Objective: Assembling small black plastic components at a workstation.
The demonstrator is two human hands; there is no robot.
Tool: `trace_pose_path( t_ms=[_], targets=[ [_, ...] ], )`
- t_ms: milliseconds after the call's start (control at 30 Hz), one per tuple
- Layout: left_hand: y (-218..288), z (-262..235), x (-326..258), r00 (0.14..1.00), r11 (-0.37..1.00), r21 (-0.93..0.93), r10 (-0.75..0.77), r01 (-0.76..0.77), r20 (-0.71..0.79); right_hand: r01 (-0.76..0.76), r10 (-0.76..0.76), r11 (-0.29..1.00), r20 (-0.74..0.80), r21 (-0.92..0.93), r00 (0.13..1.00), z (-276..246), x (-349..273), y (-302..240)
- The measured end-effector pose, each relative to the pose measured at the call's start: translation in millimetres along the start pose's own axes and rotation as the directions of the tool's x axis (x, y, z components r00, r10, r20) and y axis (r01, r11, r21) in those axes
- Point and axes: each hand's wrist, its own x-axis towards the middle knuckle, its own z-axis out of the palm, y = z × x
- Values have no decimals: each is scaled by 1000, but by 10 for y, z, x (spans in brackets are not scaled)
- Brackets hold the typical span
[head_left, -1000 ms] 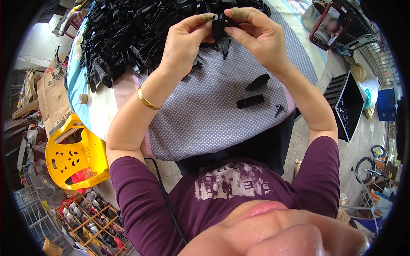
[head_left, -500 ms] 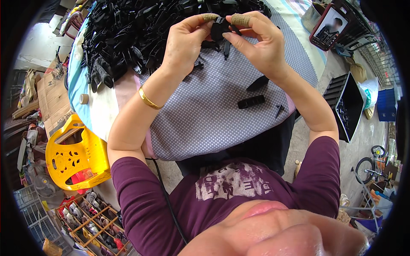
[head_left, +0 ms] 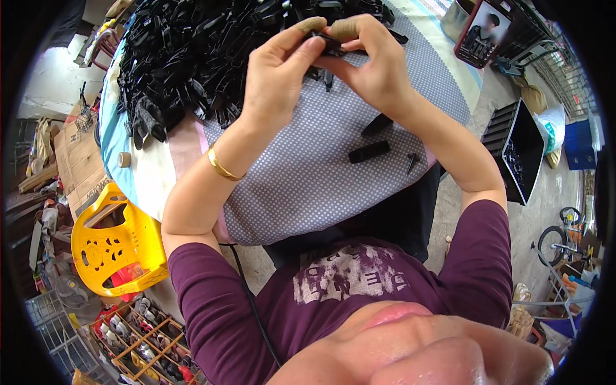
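Observation:
A small black plastic part (head_left: 331, 45) is pinched between my two hands over the far side of the table, mostly covered by fingers. My left hand (head_left: 274, 80) grips its left end with thumb and index finger. On its right end, the fingers of my right hand (head_left: 380, 74) are closed. Tan wraps cover both index fingertips. Just beyond the hands lies a big heap of black plastic parts (head_left: 186, 61). Nearer me, to the right, are a black oblong piece (head_left: 369, 152), a pointed black piece (head_left: 377, 125) and a small thin black piece (head_left: 412, 163).
A grey dotted cloth (head_left: 282, 186) covers the table. A tape roll (head_left: 124, 160) sits at its left side. Left of the table stands a yellow plastic chair (head_left: 119, 247). At right are a black crate (head_left: 513, 154) holding dark parts and a phone (head_left: 482, 32) propped upright.
Both hands have drawn closer together and shifted slightly left. The black part has turned, so its broad face no longer shows, and my left thumb now lies over it.

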Motion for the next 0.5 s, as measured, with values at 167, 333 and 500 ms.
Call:
trace_pose_path(
  t_ms=[167, 333, 500],
  targets=[
    [125, -142, 65, 986, 967, 235, 61, -97, 154, -464, 368, 846, 340, 263, 865, -62, -7, 61],
    [163, -187, 64, 957, 854, 453, 158, -256, 243, -445, 329, 851, 377, 280, 866, -30, -54, 38],
    [136, -225, 133, 986, 971, 234, -2, -38, 169, -526, 339, 816, 538, 241, 772, -50, 9, 124]
  ],
)
